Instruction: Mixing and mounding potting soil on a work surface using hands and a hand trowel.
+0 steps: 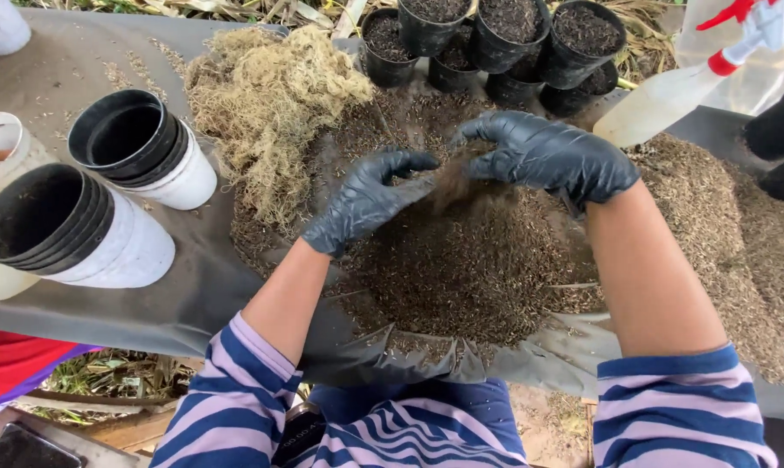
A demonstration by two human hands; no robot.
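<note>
While both gloved hands are hovering over the big heap of dark potting mix (pixel 461 269) on the grey sheet (pixel 193 295), the left hand (pixel 366 199) is lying flat and loosely open, palm up, catching crumbs, and the right hand (pixel 548 156) is curling half closed, rubbing a pinch of mix that is falling between them. Judging from this, the rubbing is going best low over the heap, fingers loose, so clumps are breaking and nothing is scattering off the sheet. Left, two stacks of empty black pots inside white ones (pixel 141 156) (pixel 63 230) are lying on their sides. Far, a cluster of small black pots (pixel 496 35) is sitting filled with dark mix. Far left of the heap, pale dry moss (pixel 266 95) is piling up; far right, a clear spray bottle (pixel 669 95) is lying tilted.
</note>
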